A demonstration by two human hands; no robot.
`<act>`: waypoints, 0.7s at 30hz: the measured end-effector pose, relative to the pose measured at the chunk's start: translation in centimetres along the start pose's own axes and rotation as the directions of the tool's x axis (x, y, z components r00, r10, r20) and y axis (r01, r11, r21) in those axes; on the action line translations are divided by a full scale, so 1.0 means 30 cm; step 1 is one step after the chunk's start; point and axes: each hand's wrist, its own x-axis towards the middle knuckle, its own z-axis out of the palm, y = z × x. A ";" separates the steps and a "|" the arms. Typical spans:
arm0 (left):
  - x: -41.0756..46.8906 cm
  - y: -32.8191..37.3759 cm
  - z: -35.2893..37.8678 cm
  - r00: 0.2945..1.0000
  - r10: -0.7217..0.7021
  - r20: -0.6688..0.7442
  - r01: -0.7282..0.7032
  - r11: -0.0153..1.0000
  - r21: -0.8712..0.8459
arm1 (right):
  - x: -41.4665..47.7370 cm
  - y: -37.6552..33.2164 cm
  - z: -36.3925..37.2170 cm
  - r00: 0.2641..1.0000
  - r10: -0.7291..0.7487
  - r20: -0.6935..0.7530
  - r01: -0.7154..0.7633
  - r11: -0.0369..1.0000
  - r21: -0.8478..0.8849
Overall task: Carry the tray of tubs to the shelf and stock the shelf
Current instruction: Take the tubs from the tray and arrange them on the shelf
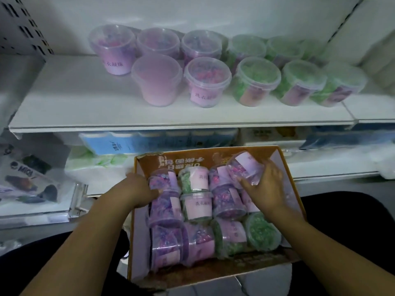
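A brown cardboard tray (215,272) rests on my lap, packed with several clear tubs of purple and green beads lying on their sides. My right hand (267,189) grips a purple tub (243,167), lifted a little above the others at the tray's far right. At the tray's far left, my left hand (139,189) holds another purple tub (163,181) that still lies in the tray. On the white shelf (85,107) above stand several purple tubs (158,80) at left and green tubs (256,82) at right.
Bare shelf surface lies left of the standing tubs. Below the shelf board sit blue and white packs (132,144) and white packs with green print (96,167). A perforated upright (23,26) bounds the shelf at the left. Packaged goods (27,180) lie at lower left.
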 end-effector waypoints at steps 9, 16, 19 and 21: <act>0.027 0.051 0.024 0.999 -0.005 -0.034 0.004 0.999 -0.036 | 0.024 0.020 0.045 0.959 0.229 0.168 -0.282 0.841 0.462; 0.023 0.047 0.025 1.000 -0.027 -0.007 0.026 0.993 -0.112 | 0.022 0.015 0.061 0.919 0.331 0.214 -0.394 0.747 0.536; 0.014 0.052 0.019 0.999 -0.033 0.002 0.033 0.991 -0.126 | -0.013 -0.029 0.039 0.933 0.273 0.233 -0.358 0.737 0.573; 0.001 0.055 0.003 0.999 -0.045 0.004 0.045 0.986 -0.163 | -0.045 -0.077 0.025 0.943 0.188 0.275 -0.326 0.697 0.638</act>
